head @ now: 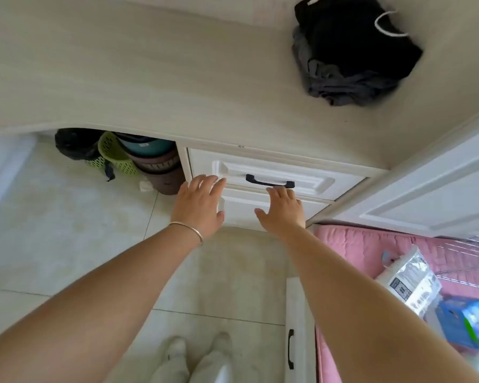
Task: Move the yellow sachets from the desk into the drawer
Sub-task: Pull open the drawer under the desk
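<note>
A white drawer (310,178) with a black handle (270,181) sits closed under the pale wooden desk (150,78). My left hand (201,201) lies flat with straight fingers against the drawer front's left part. My right hand (284,210) reaches with straight fingers to just below the handle, fingertips touching the front. Neither hand holds anything. No yellow sachets show on the desk top.
A pile of black and grey clothes (351,48) lies on the desk at the back right. Green baskets and stacked pots (138,158) stand under the desk on the left. An open drawer (299,327) with pink lining and packets is at the lower right.
</note>
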